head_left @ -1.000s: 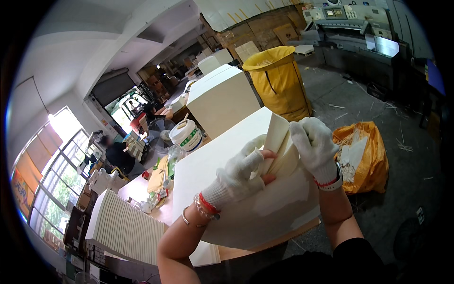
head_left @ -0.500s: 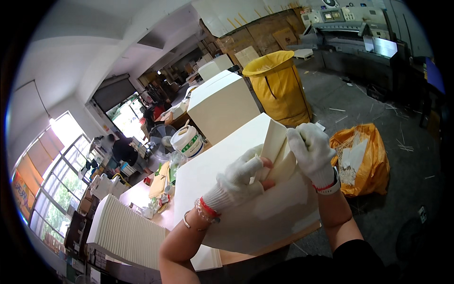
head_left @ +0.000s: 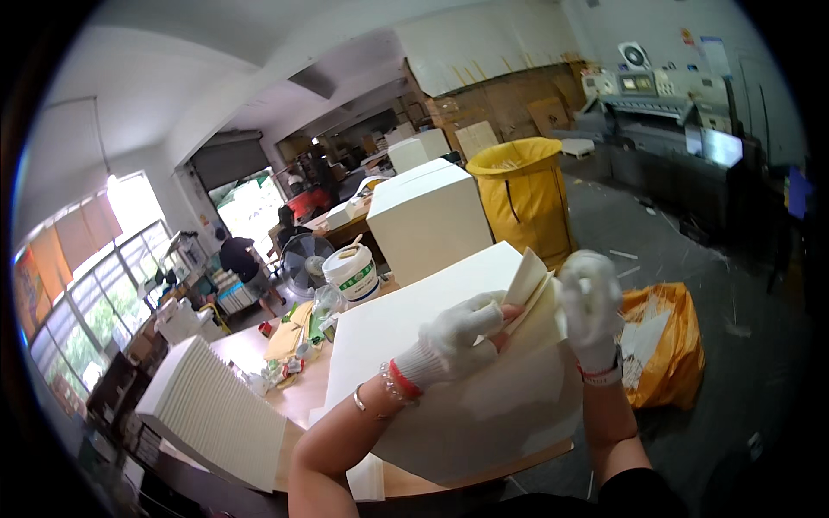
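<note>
A large stack of white paper sheets stands before me, its top right corner lifted and bent back. My left hand, in a white glove with bare fingertips showing, is closed on the lifted sheets at that corner. Beside the stack's right edge is my right hand, also gloved and a little blurred. Its fingers are curled in; whether anything is between them is hidden.
Ahead stands another white stack, with a white bucket at its left. A fanned stack lies at lower left. A yellow bin bag and an orange bag of paper scraps stand on the floor. Someone bends over far left.
My right hand has shifted slightly right and down, away from the lifted corner. My left hand keeps its hold on the sheets. The whole view has tilted upward.
</note>
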`<state>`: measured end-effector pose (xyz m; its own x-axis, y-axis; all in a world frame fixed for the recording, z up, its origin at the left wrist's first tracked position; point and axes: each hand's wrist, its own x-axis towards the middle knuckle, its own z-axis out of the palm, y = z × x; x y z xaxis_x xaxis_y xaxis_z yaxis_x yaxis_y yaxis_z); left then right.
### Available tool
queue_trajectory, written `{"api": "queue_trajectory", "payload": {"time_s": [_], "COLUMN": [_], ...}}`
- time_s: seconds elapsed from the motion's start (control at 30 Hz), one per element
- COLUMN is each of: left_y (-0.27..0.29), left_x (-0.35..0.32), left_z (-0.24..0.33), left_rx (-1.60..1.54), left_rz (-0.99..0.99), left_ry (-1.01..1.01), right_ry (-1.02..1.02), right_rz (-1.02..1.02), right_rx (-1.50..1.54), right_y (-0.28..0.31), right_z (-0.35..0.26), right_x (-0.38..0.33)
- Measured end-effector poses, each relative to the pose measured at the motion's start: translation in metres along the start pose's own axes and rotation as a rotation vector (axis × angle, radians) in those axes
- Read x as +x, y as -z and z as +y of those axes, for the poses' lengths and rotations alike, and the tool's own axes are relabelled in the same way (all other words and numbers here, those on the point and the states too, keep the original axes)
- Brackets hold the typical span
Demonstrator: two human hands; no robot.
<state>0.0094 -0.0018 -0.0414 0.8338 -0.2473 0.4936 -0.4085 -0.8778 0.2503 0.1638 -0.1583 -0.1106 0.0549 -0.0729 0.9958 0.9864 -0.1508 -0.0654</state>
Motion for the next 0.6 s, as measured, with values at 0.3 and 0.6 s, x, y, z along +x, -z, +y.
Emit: {"api": "queue_trajectory", "payload": {"time_s": [0.3, 0.6], "left_y": [-0.031, 0.039], "left_x": [-0.017, -0.008], "left_z": [0.011, -0.014], "left_rx": [0.551, 0.288], "left_rz": [0.222, 0.388], "left_ry": [-0.140, 0.120], "right_ry": [-0.115, 0.231], "right_rz": [-0.590, -0.818], "right_rx": [0.138, 0.324], "right_y": [0.034, -0.011], "right_z": [-0.067, -0.141], "right_x": [0.009, 0.006]}}
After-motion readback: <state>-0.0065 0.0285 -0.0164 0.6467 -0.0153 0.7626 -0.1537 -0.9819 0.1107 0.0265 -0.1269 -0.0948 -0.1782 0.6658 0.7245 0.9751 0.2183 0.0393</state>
